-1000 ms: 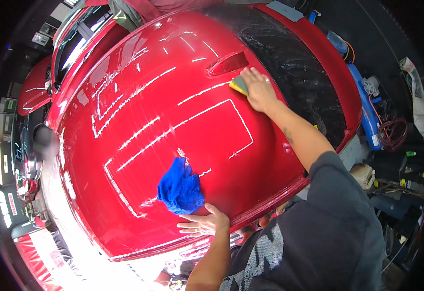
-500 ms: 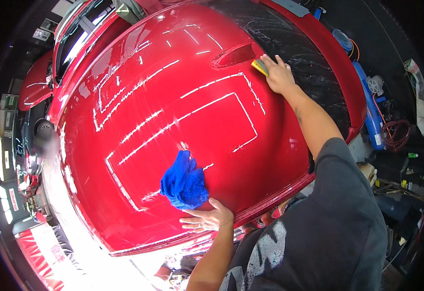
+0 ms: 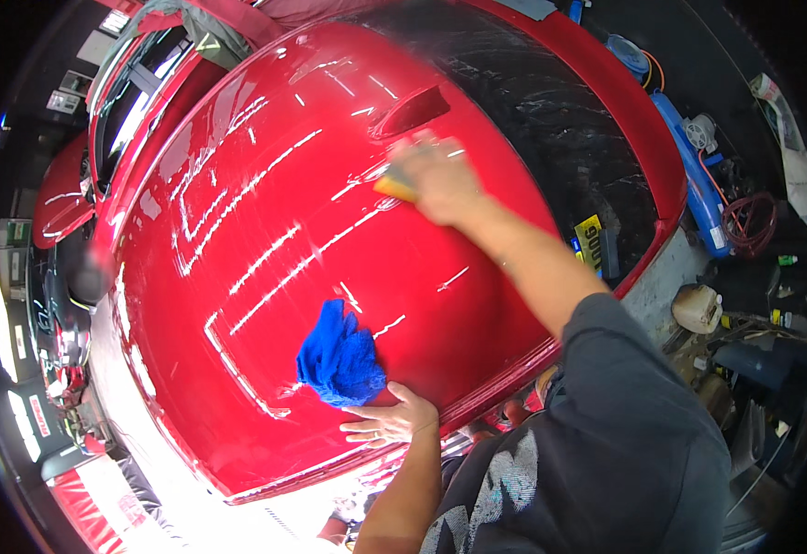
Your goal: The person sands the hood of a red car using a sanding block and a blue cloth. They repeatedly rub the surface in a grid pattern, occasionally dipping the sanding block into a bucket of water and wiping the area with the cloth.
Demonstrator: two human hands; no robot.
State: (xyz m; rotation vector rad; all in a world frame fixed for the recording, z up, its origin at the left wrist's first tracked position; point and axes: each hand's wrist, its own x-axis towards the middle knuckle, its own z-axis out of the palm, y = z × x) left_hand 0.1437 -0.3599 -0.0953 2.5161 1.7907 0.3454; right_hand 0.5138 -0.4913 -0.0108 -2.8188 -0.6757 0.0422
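A glossy red car roof (image 3: 265, 369) spreads out in front of me, its reflections broken into white lines. My right hand (image 3: 442, 183), smeared by motion, presses a yellow sponge pad (image 3: 394, 187) with a greyish upper side onto the paint. Just beyond it stands the red fin antenna (image 3: 412, 113). At the near edge of the roof, my left hand (image 3: 401, 419) rests flat with its fingers spread, holding nothing. A crumpled blue microfiber cloth (image 3: 340, 362) lies right beside its fingertips.
Dark glass under wrinkled clear film (image 3: 551, 115) borders the roof on the right. A yellow packet (image 3: 589, 242) and a small dark block (image 3: 610, 253) lie near its close end. Farther right are a blue cylinder (image 3: 699, 185), a coiled hose (image 3: 750, 222) and a whitish jug (image 3: 697, 308).
My right hand has swept the sponge pad leftward and nearer, away from the dark glass edge. The yellow packet has come into view. My left hand stays flat beside the cloth.
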